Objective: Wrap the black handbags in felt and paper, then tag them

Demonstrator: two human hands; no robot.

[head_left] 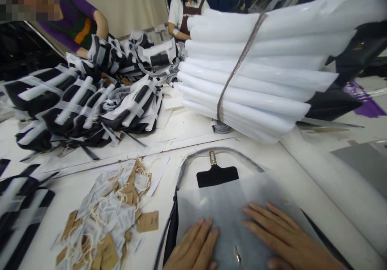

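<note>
A dark handbag (171,231) lies flat before me, its front covered by a translucent sheet (223,205). My left hand (193,248) presses flat on the sheet's lower left, fingers stretched out. On the right side of the sheet rests my right hand (281,231), fingers spread, holding nothing. Between the hands a small metal clasp (237,254) shows. Beyond the sheet's top edge extend a black tab (217,176) with a metal clip (213,158) and a wrapped handle (223,149) curving around them.
Brown and white hang tags (105,217) with strings lie heaped at left. Behind them are piled wrapped black bags (90,104). A tied stack of white sheets (256,68) stands at back right, near a white roll (332,197). Two people (189,11) are across the table.
</note>
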